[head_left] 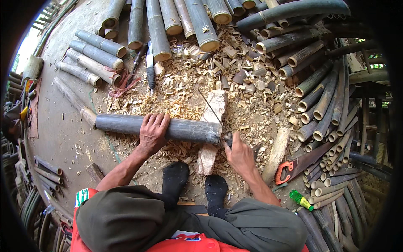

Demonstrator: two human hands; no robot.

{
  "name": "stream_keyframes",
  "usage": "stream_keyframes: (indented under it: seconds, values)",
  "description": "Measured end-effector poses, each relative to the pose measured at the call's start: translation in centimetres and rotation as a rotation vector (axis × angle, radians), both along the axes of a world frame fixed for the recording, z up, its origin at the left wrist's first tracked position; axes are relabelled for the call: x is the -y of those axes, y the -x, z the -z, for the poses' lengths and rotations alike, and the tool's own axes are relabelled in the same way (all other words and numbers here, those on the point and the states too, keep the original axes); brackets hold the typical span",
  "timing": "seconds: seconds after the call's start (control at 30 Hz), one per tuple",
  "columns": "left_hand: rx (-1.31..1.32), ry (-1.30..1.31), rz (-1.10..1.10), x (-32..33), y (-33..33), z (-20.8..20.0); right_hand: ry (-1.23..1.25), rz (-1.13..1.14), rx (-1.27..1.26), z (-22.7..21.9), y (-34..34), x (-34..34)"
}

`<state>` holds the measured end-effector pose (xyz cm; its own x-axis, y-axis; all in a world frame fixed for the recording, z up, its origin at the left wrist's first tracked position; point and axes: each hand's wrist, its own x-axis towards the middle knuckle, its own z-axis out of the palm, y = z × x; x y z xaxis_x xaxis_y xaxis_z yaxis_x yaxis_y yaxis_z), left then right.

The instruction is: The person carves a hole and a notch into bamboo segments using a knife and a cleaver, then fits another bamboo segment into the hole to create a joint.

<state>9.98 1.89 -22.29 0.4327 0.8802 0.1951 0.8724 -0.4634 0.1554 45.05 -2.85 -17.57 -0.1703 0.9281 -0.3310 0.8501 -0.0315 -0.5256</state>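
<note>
A thick dark bamboo section [191, 129] lies crosswise before me, its right end resting over a pale wooden block [208, 159]. My left hand [154, 131] is wrapped over the top of the bamboo, gripping it around its middle. Beside the bamboo's right end, my right hand [238, 152] is closed round the dark handle of a knife [213, 110]. Its blade looks thin, seen nearly edge-on, and slants up and left past the cut end, above the block. Whether the blade touches the bamboo, I cannot tell.
Wood chips [226, 71] cover the ground. A long blade with a black-wrapped handle [151, 75] lies ahead. Bamboo poles [201, 25] fan out at the far side and right. A handsaw with an orange handle [284, 172] and a green bottle [300, 199] lie right.
</note>
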Motion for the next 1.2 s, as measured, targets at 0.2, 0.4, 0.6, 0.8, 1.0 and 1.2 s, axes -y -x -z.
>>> stream_keyframes:
  seconds: [0.2,0.4,0.6,0.8,1.0,1.2]
  values:
    - [-0.117,0.649,0.020,-3.2,0.6,-4.1,-0.035,0.051,-0.077,-5.6,1.5,-0.3]
    - [-0.128,0.780,0.150,-5.7,0.9,-3.7,-0.506,-0.015,-0.297,-8.8,2.8,0.1]
    - [-0.059,0.719,0.165,-5.8,0.4,-3.3,-0.081,0.002,0.064,0.7,0.0,0.9]
    - [-0.080,0.737,0.123,-5.1,1.5,-3.6,-0.337,-0.041,-0.271,-7.4,3.1,-0.4]
    - [-0.077,0.768,0.134,-5.8,-1.1,-4.3,0.066,-0.089,0.193,0.7,-2.1,-0.3]
    - [-0.079,0.616,0.115,-5.4,0.0,-4.5,-0.117,0.013,-0.109,-5.9,1.1,-0.6]
